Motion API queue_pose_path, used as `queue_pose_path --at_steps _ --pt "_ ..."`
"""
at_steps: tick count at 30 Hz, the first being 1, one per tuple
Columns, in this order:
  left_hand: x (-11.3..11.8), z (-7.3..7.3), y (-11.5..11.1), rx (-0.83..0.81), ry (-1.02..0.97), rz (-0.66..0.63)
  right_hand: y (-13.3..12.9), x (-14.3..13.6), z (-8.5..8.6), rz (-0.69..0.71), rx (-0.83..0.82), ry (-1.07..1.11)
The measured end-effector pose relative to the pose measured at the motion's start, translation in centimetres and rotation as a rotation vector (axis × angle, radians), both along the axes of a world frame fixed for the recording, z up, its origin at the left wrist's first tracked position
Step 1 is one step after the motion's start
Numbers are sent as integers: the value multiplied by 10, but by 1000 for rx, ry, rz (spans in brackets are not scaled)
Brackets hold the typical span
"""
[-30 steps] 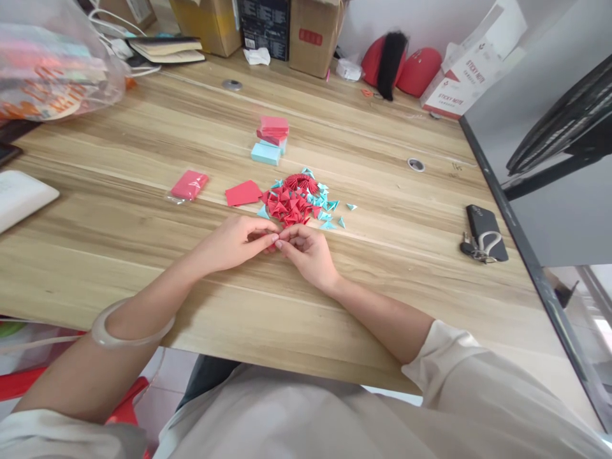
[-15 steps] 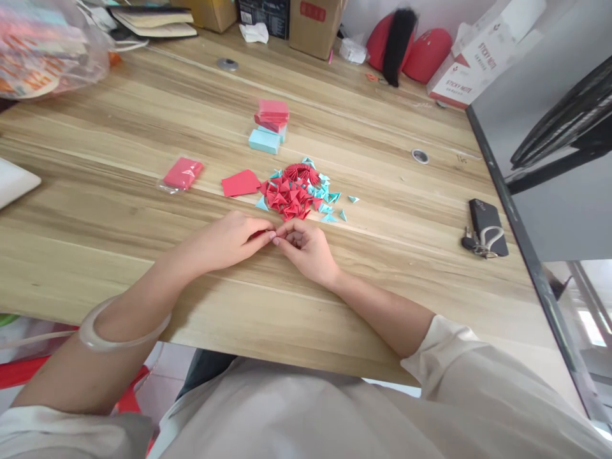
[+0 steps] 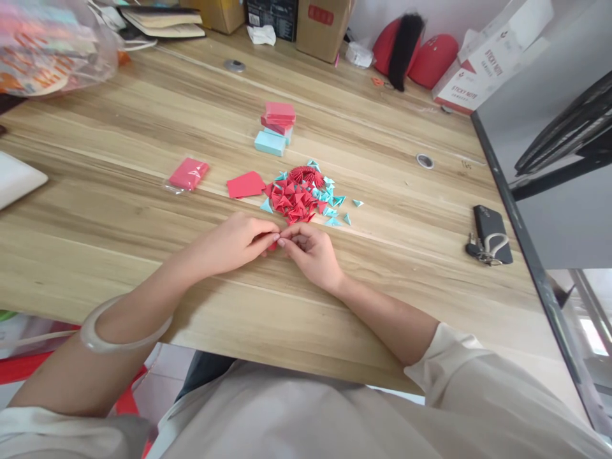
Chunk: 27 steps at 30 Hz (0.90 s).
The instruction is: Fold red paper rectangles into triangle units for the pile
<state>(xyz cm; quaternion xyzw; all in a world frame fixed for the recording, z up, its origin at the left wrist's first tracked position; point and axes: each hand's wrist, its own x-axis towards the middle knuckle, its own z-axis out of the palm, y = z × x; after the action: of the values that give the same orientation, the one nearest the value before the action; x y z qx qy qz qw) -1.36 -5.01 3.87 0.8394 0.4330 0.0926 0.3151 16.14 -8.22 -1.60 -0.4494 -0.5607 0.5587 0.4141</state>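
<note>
Just in front of a heap of folded red paper triangles [image 3: 294, 201], my two hands meet fingertip to fingertip. Between thumb and fingers my left hand [image 3: 241, 241] pinches a small piece of red paper [image 3: 273, 246], mostly covered by the fingers. My right hand [image 3: 313, 254] is closed in a pinch at the same piece, its fingertips touching those of the left. Light blue folded triangles [image 3: 329, 199] lie mixed in at the heap's right side. Flat red paper slips [image 3: 245, 185] rest left of the heap, and a fan-shaped red folded piece [image 3: 306, 174] sits at its back.
A wrapped red paper pack [image 3: 189, 173] lies to the left. Behind the heap are stacked red packs [image 3: 280, 113] and blue packs [image 3: 270, 143]. A black phone-like case [image 3: 492, 233] with keys is at right. Boxes [image 3: 324, 29] and a plastic bag [image 3: 52, 51] stand at the back.
A bit of red paper now shows below my left fingertips, where it was mostly hidden before. Both hands stay pinched together; the whole view has shifted slightly.
</note>
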Motion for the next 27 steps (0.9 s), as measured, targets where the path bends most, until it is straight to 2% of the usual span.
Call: queue_pose_path --at_steps 7,12,19,27 --pt "2 2 2 -130 -126 160 0 -1 1 -37 2 -14" --pt "1 0 2 -184 -167 198 0 -1 1 -25 1 -20" --pt "1 0 3 -172 -231 152 0 0 -1 -15 39 -11" --pt "1 -6 6 -303 -370 153 0 0 -3 -31 56 6"
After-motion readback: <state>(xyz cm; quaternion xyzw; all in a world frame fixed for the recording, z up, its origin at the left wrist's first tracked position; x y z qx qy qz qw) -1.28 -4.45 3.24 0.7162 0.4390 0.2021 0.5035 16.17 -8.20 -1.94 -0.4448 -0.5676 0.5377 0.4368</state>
